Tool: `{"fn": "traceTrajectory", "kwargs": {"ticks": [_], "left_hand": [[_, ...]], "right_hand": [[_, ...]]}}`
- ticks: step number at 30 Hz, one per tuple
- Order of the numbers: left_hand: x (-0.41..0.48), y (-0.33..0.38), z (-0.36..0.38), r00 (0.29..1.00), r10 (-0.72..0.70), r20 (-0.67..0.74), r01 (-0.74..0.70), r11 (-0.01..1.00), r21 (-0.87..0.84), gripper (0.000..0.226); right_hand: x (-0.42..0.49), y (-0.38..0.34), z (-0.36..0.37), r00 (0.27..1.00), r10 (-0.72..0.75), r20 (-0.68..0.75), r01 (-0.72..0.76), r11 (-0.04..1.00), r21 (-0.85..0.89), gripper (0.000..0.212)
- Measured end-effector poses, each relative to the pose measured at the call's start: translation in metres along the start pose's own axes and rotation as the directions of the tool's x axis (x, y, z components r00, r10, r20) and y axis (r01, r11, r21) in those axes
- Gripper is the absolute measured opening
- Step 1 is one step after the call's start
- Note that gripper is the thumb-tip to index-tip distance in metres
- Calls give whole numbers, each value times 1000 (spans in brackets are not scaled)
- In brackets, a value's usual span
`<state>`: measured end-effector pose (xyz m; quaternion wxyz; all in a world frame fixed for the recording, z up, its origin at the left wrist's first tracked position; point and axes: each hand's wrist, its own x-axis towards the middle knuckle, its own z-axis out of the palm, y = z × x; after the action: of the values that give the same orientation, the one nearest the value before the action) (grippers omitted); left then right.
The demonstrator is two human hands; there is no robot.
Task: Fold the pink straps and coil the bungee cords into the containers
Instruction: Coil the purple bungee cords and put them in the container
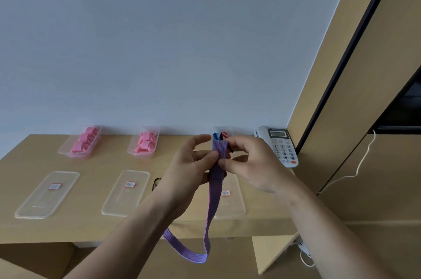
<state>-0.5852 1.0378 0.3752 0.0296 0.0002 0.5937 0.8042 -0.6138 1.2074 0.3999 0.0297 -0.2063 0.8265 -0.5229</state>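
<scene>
A flat blue-and-red striped bungee cord (215, 189) hangs in a long loop below the desk edge. My left hand (191, 164) and my right hand (248, 160) both pinch its upper end, folded over, above the desk. Behind them a clear container (229, 130) holds coiled bungee cords (220, 135), mostly hidden by my fingers. Two clear containers (66, 150) (132, 150) at the back hold folded pink straps (85, 139) (147, 142).
Three clear lids with labels lie on the wooden desk (95, 164): left lid (47, 194), middle lid (125, 192), right lid (230, 201), partly under the cord. A small black hook (156, 183) lies near the middle lid. A white telephone (280, 145) stands at the back right.
</scene>
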Motion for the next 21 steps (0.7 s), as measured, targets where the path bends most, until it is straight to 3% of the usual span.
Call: {"fn": "traceTrajectory", "kwargs": {"ticks": [9, 14, 21], "left_hand": [[-2, -7, 6, 994, -90, 67, 91, 996, -15, 28], [-1, -9, 8, 992, -124, 21, 125, 990, -63, 32], [1, -11, 18, 992, -129, -5, 130, 991, 12, 26]], "right_hand": [[1, 1, -8, 987, -75, -139, 91, 989, 112, 22], [5, 2, -7, 938, -160, -308, 206, 971, 124, 24], [8, 8, -10, 931, -149, -335, 222, 956, 194, 24]]}}
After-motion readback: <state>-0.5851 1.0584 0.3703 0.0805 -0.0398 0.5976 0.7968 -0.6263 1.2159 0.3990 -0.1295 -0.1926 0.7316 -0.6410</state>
